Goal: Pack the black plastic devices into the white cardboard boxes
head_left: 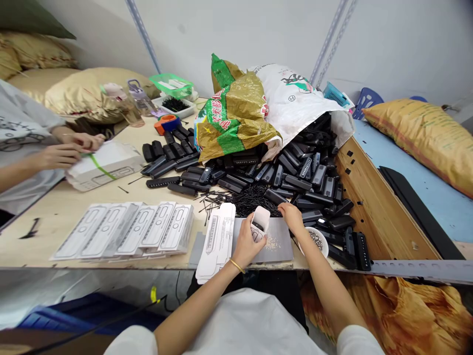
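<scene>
**White carton (260, 218) gripped by left hand (247, 242) beside heaped black cases (295, 185)**

A pale, flat wooden table (40, 249) is spread across the scene. On its far side, a slack white sack (291, 106) and a crinkled gold-and-green plastic bag (240, 118) are draped over the oblong, hard-looking cases. Near the table's edge, flattened printed cartons (217, 236) are stacked left of the left hand. Thin black strands (254, 199) are tangled just beyond both hands. A round white bowl (325, 246), filled with small shiny pieces (316, 240), is partly hidden by the right forearm.

The white carton is enclosed by the left hand's fingers, over a smooth grey sheet (283, 246); its flap is raised and something dark is seen inside. It is placed left of the right hand (291, 218) and apart from it. The right fingers are curled together near the strands; whether anything is pinched cannot be told.
</scene>
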### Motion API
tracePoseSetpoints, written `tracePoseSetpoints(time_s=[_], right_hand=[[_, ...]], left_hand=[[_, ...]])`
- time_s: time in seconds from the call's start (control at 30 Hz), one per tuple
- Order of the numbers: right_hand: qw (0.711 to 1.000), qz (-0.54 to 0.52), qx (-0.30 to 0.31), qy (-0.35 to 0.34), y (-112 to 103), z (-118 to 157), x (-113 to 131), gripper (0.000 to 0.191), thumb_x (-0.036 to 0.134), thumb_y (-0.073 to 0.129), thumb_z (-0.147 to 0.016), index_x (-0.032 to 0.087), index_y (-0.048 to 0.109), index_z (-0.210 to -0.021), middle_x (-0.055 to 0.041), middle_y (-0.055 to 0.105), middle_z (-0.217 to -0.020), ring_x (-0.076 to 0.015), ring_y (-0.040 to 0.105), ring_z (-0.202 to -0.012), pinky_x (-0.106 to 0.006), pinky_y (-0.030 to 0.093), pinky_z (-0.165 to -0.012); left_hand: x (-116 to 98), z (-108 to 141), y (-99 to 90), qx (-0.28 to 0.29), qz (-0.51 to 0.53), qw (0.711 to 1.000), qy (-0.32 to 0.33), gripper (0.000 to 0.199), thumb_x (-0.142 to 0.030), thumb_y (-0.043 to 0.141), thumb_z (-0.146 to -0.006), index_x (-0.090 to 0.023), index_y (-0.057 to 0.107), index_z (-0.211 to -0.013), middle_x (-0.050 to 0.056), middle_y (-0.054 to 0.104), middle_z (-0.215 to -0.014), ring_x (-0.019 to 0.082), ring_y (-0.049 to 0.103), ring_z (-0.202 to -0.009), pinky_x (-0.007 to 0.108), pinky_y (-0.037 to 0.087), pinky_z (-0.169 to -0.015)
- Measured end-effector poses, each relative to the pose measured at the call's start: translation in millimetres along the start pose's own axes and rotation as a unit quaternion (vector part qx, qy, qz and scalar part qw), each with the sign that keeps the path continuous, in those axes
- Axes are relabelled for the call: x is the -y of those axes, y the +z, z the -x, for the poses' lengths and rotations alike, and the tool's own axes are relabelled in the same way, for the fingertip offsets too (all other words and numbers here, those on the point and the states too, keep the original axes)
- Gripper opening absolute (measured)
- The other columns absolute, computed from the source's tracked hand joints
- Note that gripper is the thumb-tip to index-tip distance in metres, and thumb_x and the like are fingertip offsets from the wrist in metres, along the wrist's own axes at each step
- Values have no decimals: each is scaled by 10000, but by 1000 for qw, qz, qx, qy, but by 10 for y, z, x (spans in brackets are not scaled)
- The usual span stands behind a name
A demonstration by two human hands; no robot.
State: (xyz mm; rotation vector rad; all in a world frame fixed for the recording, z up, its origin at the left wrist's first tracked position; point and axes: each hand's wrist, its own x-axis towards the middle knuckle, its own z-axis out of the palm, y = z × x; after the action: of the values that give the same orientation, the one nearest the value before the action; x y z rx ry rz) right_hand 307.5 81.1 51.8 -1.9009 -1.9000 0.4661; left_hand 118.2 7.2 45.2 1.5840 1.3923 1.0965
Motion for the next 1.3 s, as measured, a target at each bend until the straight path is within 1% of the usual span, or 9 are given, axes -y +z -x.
tracePoseSetpoints(time_s=[0.13, 0.27, 0.37, 0.47, 0.67, 0.83, 1.03, 1.17, 1.3], right_hand=[[989, -88, -64, -103, -561, 297, 182, 249, 261, 420, -919, 235, 667, -934, -35, 644, -887, -175, 596, -803, -296, 458, -721], [974, -10, 48, -220, -802, 595, 503, 258, 220, 440, -904, 259, 688, -846, -27, 597, -808, -176, 539, -816, -274, 436, -698], [968, -28, 92, -230, -652, 666, 596, 202, 231, 477, -885, 264, 673, -917, -27, 577, -886, -175, 531, -850, -284, 443, -735], [980, -145, -18, -132, -364, 613, 531, 281, 326, 582, -825, 239, 599, -1092, -63, 544, -1030, -205, 532, -937, -336, 455, -800], [931, -362, -43, -1, 206, 529, 612, 198, 378, 518, -833, 211, 573, -925, -5, 578, -791, -163, 555, -731, -295, 470, -675], [938, -288, -164, -97, 376, 695, 823, 186, 350, 485, -868, 229, 625, -852, -69, 617, -949, -215, 578, -940, -382, 469, -838], [937, -285, -192, -65, 353, 763, 744, 172, 297, 465, -901, 212, 613, -929, -71, 647, -938, -205, 603, -901, -396, 492, -821], [929, -264, -230, -124, 497, 872, 709, 207, 266, 439, -911, 227, 617, -1009, -90, 658, -1070, -237, 579, -1072, -479, 450, -937], [927, -270, -223, -134, 583, 931, 661, 291, 295, 414, -915, 219, 576, -1145, -112, 584, -1255, -257, 496, -1218, -524, 395, -1000]], left_hand=[[-23, -13, 33, 44, -11, 999, 27, 633, -199, 657, -712, -191, 428, -1303, 99, 552, -1178, 249, 503, -1162, 435, 395, -1010], [-8, 3, 70, 70, 0, 997, 41, 690, -198, 672, -716, -211, 394, -1348, 89, 544, -1205, 233, 493, -1166, 426, 383, -1020], [32, 11, 85, 67, 29, 996, 58, 728, -226, 664, -738, -226, 332, -1386, 93, 522, -1269, 233, 477, -1209, 426, 366, -1037], [81, 24, 89, 41, 53, 995, 71, 647, -248, 658, -751, -215, 372, -1331, 114, 508, -1304, 244, 488, -1217, 421, 380, -1024], [110, 4, 81, 68, 89, 988, 106, 421, -225, 633, -744, -191, 468, -1130, 133, 556, -1235, 261, 512, -1207, 445, 397, -1016], [15, -84, 43, 89, 143, 986, 1, 711, -213, 576, -794, -196, 211, -1404, 188, 453, -1392, 244, 518, -1224, 448, 406, -1022], [-3, -76, 92, 81, 108, 991, 3, 712, -164, 597, -726, -204, 328, -1384, 125, 466, -1399, 241, 483, -1257, 455, 368, -1061], [53, -8, 159, 87, 122, 989, 17, 623, -214, 510, -813, -179, 284, -1393, 142, 496, -1357, 222, 494, -1241, 437, 382, -1049], [-17, -60, 124, 85, 69, 994, -5, 541, -222, 561, -771, -173, 349, -1265, 135, 588, -1179, 230, 614, -1017, 398, 489, -868]])
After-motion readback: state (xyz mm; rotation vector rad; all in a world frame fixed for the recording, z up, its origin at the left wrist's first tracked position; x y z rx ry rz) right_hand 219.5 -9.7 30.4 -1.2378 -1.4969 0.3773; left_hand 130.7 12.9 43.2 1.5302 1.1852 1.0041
